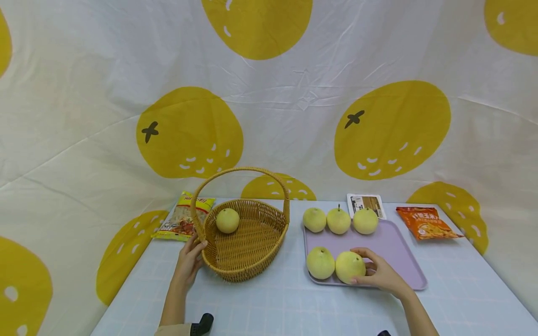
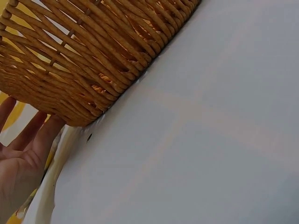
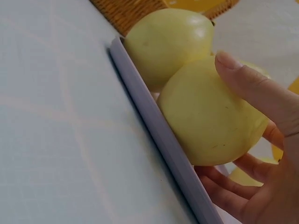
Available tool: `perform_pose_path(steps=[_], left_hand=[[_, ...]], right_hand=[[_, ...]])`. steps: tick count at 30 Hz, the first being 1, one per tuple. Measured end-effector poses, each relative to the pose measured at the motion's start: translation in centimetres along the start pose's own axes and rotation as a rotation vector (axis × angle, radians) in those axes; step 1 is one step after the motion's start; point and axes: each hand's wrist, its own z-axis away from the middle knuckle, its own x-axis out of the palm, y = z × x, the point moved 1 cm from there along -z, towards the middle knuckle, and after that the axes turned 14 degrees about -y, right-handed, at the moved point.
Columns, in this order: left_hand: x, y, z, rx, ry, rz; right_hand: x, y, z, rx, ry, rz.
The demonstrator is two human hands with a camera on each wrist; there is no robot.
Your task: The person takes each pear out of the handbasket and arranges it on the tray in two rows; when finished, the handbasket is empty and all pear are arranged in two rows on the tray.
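My left hand (image 1: 189, 262) holds the left side of a wicker basket (image 1: 248, 269), its thumb over the rim near the foot of the handle and its fingers against the outer weave (image 2: 84, 60). One round yellow pear (image 1: 228, 220) lies inside the basket, at its left. On the right, my right hand (image 1: 380, 274) grips a yellow pear (image 1: 350, 267) at the front edge of a lilac tray (image 1: 395, 252). The thumb lies over that pear (image 3: 210, 116) and the other fingers curl around its far side. Another pear (image 1: 321, 262) sits right beside it.
Three more pears (image 1: 338, 220) stand in a row along the tray's back edge. Behind them lies a white flat pack (image 1: 366, 205). An orange snack bag (image 1: 426, 223) is right of the tray, and a yellow food bag (image 1: 185, 217) lies left of the basket. A fruit-print curtain (image 1: 290, 116) hangs behind.
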Motion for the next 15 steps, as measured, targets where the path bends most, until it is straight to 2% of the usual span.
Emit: perform_pose_path(steps=[8, 15], left_hand=[[0.0, 0.01, -0.03, -0.001, 0.0, -0.004], [-0.04, -0.1, -0.13, -0.005, -0.002, -0.003]], right_hand=[[-0.28, -0.03, 0.42, -0.014, 0.009, -0.002], [-0.57, -0.65, 0.17, -0.098, 0.074, 0.061]])
